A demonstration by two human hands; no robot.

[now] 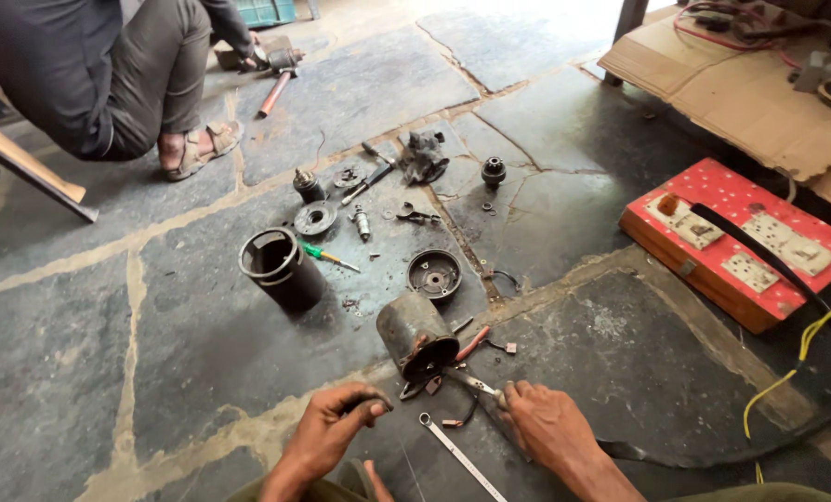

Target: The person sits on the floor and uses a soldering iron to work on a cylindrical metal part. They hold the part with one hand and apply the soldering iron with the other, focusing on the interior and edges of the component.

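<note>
While both hands work low on the floor:
Left hand [327, 429]: clenched, apparently empty.
Right hand [547, 426]: grasping pliers [476, 382], tips aimed at 11 o'clock to reach the motor housing [416, 336].
Spanner [460, 455]: between them, handy.

Cracked grey stone floor [81, 372], daylit

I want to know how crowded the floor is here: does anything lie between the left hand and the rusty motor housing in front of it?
Nothing visible does. The left hand is apart from the rusty motor housing, with bare stone floor between them. The spanner lies further right.
</note>
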